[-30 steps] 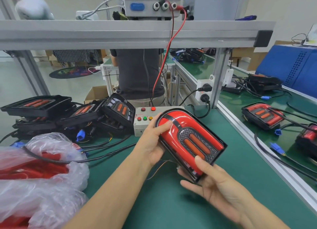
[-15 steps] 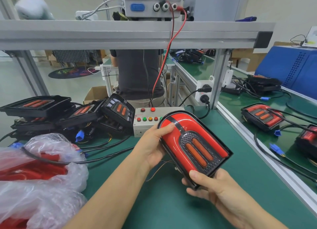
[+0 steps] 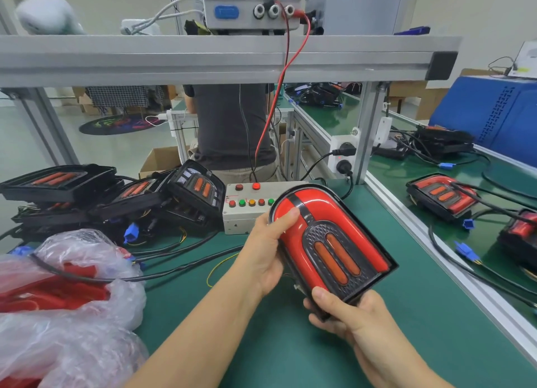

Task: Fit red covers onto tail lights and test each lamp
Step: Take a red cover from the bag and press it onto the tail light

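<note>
Red-covered lamp [image 3: 328, 242] is held tilted above the green bench [image 3: 290, 344]: left hand [image 3: 266, 254] grips its upper edge, right hand [image 3: 345, 312] grasps its lower corner.

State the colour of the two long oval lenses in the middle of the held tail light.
Orange, set in a black textured panel on the tail light; head view.

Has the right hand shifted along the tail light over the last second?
Yes. The right hand slid in under the tail light's near end and now grips it, drawing toward the person and away from the button box.
</note>
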